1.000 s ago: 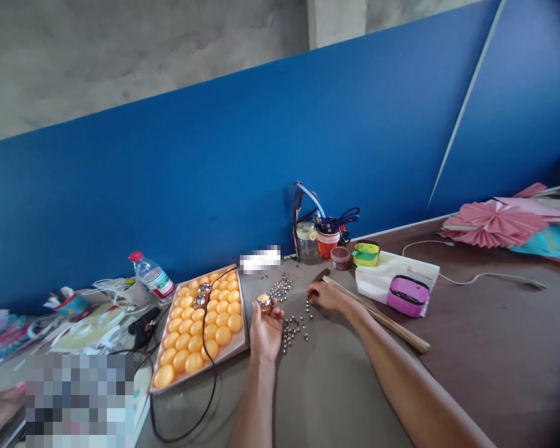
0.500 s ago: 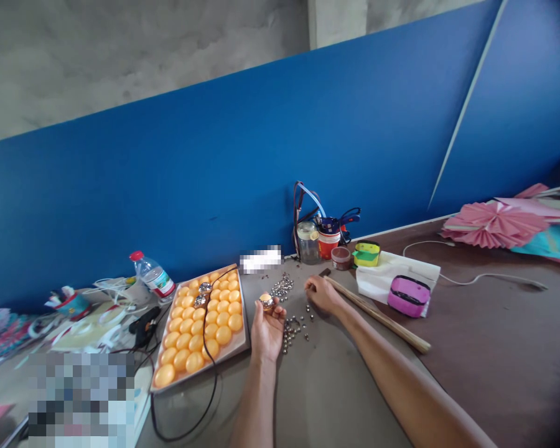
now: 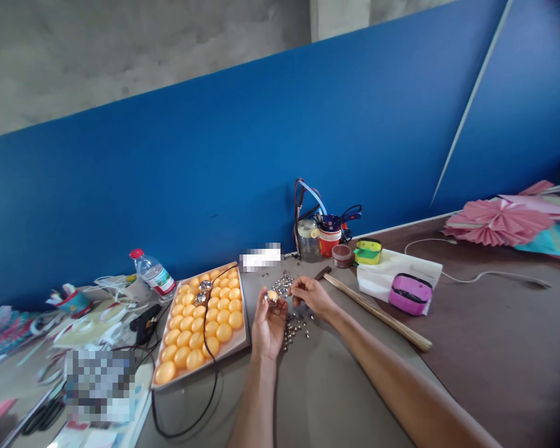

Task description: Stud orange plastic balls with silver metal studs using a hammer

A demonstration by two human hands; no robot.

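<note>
My left hand is palm up, its fingers closed around an orange ball partly covered in shiny silver pieces. Just right of it, my right hand has thumb and fingertips pinched together; whatever is between them is too small to make out. Small silver beads or studs lie scattered on the grey table behind and below the hands. To the left is a shallow box with rows of orange balls. Two silver-covered balls lie on top of these.
A black cord runs across the box. Right of my right hand lies a wooden-handled hammer. Behind stand a jar, a red cup and a small tub. A purple pouch sits on white paper. Left are a bottle and glue gun.
My right hand has moved left from beside the hammer head, coming close to the ball. My left hand has turned the ball slightly and shifted it a little right.
</note>
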